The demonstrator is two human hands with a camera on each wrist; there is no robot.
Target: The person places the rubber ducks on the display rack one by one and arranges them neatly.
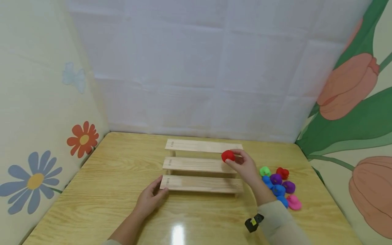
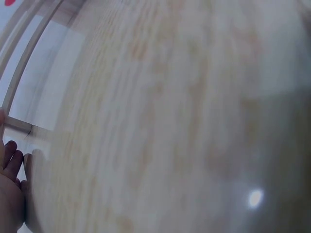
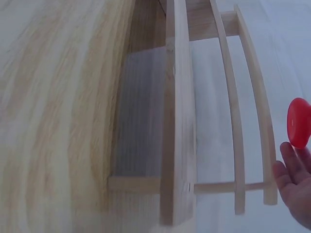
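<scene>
A three-tier stepped wooden stand [image 1: 199, 183] stands on the table, its boards rising toward the back. My left hand [image 1: 148, 200] grips the left end of the lowest board, thumb at the front edge; in the left wrist view its fingers are partly cut off at the frame edge. Between the fingertips and thumb of my right hand [image 1: 246, 168] is a red rubber duck [image 1: 228, 156], held above the right part of the upper boards. In the right wrist view the duck's flat underside [image 3: 295, 124] shows, apart from the boards. All three boards carry nothing.
Several rubber ducks in green, red, purple, blue and pink, such as the pink duck [image 1: 294, 202], lie grouped right of the stand, beside my right forearm. A small black device [image 1: 254, 223] is at the right wrist. White and flowered cloths enclose the wooden table [image 1: 122, 160].
</scene>
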